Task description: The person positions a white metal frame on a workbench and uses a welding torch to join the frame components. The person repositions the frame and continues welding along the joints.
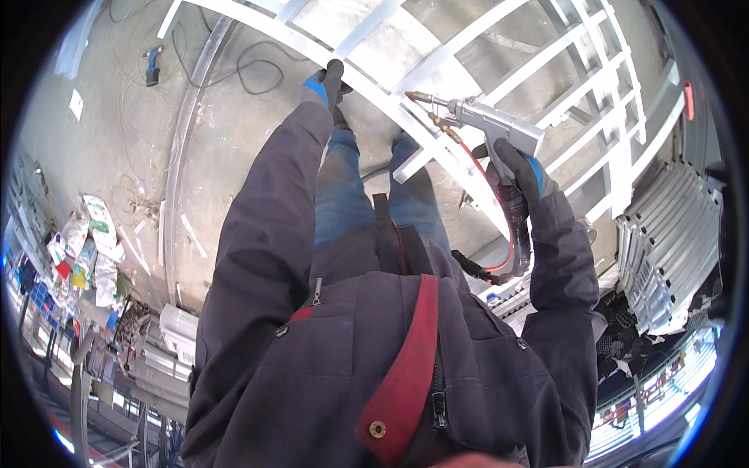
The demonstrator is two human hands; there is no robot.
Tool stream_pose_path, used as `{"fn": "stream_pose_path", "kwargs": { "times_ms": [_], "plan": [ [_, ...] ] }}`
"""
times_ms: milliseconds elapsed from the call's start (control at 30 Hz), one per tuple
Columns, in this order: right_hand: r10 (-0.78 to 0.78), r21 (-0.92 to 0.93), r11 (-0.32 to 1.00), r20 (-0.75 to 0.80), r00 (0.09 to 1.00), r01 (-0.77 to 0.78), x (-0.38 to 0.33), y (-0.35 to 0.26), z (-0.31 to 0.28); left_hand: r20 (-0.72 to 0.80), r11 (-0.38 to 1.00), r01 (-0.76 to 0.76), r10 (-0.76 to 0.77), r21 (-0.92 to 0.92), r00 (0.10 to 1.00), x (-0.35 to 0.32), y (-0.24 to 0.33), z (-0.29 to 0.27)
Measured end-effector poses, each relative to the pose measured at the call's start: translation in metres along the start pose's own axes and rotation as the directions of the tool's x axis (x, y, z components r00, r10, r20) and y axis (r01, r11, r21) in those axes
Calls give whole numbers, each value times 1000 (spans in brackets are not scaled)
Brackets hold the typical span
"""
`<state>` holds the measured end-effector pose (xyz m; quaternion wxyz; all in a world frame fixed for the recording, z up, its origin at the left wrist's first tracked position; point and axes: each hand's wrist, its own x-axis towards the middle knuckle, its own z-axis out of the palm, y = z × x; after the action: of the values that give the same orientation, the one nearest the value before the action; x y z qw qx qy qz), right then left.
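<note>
My right hand (516, 171), in a dark glove with a blue back, is wrapped round the handle of a grey welding gun (495, 121). The gun has a copper-coloured nozzle, brass fittings and a thin red hose. Its tip points left, just above the curved bar of a pale metal frame (374, 92). At the far middle, my left hand (331, 84), gloved alike, grips the near edge of that curved bar. Its fingertips are partly hidden. Straight bars cross the frame like a grid toward the far right.
A thick black cable (515, 226) runs from the gun toward my waist. On the floor at left lie a blue cordless drill (153, 67) and a loose dark cord (261, 70). Bags and scraps (94, 242) are heaped at far left. Ridged metal profiles (663, 242) are stacked at right.
</note>
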<state>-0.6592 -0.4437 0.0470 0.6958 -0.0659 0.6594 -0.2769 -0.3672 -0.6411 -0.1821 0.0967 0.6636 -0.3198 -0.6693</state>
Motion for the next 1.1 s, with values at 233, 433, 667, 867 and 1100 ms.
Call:
{"fn": "stream_pose_path", "kwargs": {
  "times_ms": [233, 433, 667, 867, 1100],
  "plan": [
    [-168, -91, 979, 131, 977, 180, 28, -5, -27, -45, 998, -49, 47, -51, 998, -3, -4, -2],
    [-62, -187, 977, 219, 974, 104, 51, -3, -43, -65, 997, -68, 66, -21, 996, -13, -1, 4],
    [-52, -176, 980, 204, 978, 89, 59, -1, -47, -88, 986, -118, 108, -117, 990, -13, -6, 5],
    [-58, -200, 974, 221, 974, 103, 64, -6, -49, -88, 984, -119, 108, -134, 990, -5, -14, 0],
    [17, -290, 955, 247, 969, 57, 73, -16, -58, -83, 986, -137, 130, -92, 988, -6, -18, 0]
  ]
}}
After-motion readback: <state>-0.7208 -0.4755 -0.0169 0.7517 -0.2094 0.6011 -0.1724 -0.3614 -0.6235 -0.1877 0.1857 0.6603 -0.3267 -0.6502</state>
